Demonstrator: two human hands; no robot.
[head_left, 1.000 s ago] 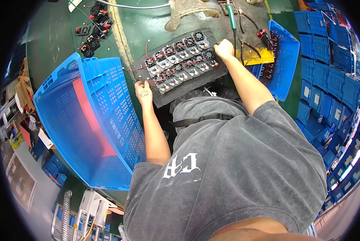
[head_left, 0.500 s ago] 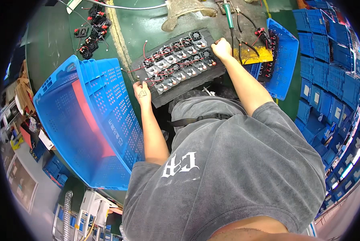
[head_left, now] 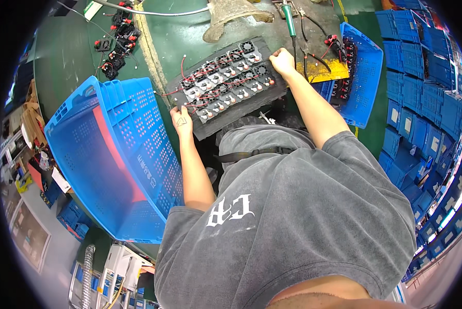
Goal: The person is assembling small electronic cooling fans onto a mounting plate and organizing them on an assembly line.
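A dark, flat board [head_left: 264,99] lies tilted at the near edge of the green bench. On it sit two rows of small black cooling fans [head_left: 247,47] with light-coloured parts and red wires. My left hand [head_left: 181,121] is closed at the board's left edge, its fingertips partly hidden by the board. At the upper right corner my right hand [head_left: 283,62] grips the edge with curled fingers. Loose red leads trail off the board's left side toward the bench.
Left of me stands a big blue crate [head_left: 138,123] tipped on its side. A smaller blue bin [head_left: 364,77] with fans is at right, beside a yellow plate [head_left: 329,70], pliers [head_left: 313,57] and a green-handled soldering iron [head_left: 289,20]. More fans [head_left: 116,56] lie far left.
The whole view has shifted slightly. Both hands keep their hold at the board's edges, and the board stays nearly in the same place.
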